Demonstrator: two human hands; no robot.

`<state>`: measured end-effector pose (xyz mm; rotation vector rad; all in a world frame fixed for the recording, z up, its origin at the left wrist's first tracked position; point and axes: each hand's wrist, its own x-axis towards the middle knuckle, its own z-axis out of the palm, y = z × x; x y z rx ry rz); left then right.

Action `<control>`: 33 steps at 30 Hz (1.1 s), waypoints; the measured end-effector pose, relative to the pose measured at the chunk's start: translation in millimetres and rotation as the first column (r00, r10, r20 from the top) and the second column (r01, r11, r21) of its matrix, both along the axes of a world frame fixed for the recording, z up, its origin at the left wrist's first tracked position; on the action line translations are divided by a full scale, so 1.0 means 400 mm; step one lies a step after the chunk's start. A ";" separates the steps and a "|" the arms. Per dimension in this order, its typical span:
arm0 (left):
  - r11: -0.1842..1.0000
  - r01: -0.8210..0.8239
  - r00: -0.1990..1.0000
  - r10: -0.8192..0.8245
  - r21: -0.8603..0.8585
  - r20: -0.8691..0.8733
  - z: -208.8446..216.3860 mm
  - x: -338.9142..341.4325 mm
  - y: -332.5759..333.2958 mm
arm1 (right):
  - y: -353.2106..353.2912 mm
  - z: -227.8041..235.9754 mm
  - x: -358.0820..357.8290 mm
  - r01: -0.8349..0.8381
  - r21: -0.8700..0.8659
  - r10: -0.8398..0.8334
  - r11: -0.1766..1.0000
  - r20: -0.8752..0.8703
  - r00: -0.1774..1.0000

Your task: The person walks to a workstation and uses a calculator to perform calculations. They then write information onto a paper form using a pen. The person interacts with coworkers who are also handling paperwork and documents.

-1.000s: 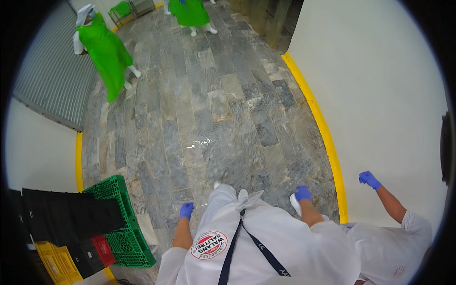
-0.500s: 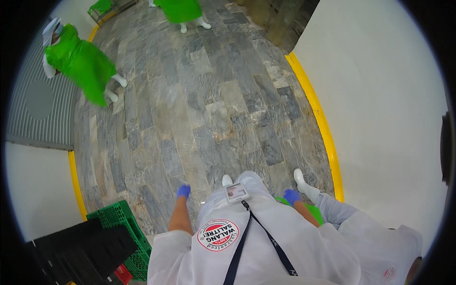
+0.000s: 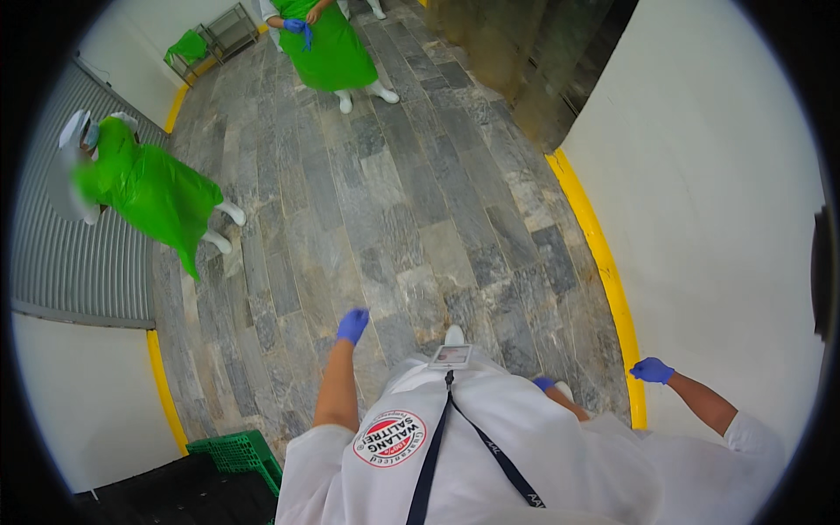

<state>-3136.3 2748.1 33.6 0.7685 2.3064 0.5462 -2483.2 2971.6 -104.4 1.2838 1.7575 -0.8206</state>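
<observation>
My left hand (image 3: 353, 325), in a blue glove, is held over the floor to the left of my white coat. Its fingers are curled in, and nothing shows in them. Low beside my right side is my right hand (image 3: 543, 383), also blue-gloved and mostly hidden by the coat; its fingers cannot be made out. An ID badge (image 3: 451, 355) hangs on a dark lanyard (image 3: 430, 437) down my front, touched by neither hand. The white tip of my boot (image 3: 454, 335) shows just beyond the badge.
Close on my right, a co-worker's gloved hand (image 3: 652, 370) reaches out by the white wall (image 3: 700, 175). A person in a green apron (image 3: 162, 188) stands left; another (image 3: 328, 52) handles blue gloves ahead. Green plastic pallet (image 3: 236, 455) lower left; rack (image 3: 229, 35) far left.
I have moved forward along the tiled floor. My left hand has swung forward and up, while my right has dropped back behind the coat. The co-worker's hand has come into view at right.
</observation>
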 end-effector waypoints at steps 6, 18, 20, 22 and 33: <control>0.750 0.157 0.973 -0.007 -0.642 0.230 -0.144 0.066 -0.377 | 0.616 0.148 -0.729 0.129 0.430 0.040 0.894 -0.362 0.931; 0.840 -0.024 0.914 0.238 -0.542 0.328 -0.177 -0.415 0.377 | 0.995 0.326 -1.565 -0.263 0.202 0.330 0.944 -0.507 0.796; 0.851 0.031 0.968 0.104 -0.524 0.228 -0.227 -0.647 0.602 | 1.036 0.319 -1.528 -0.257 0.166 0.306 0.952 -0.481 0.822; 0.895 -0.052 0.998 0.038 -0.443 -0.041 -0.265 -0.923 0.874 | 1.099 0.198 -1.459 -0.173 0.109 0.204 0.979 -0.463 0.862; 0.840 -0.100 0.991 0.040 0.534 0.124 0.137 -1.452 2.059 | 1.669 0.033 -1.442 0.009 -0.122 -0.014 0.993 -0.037 0.999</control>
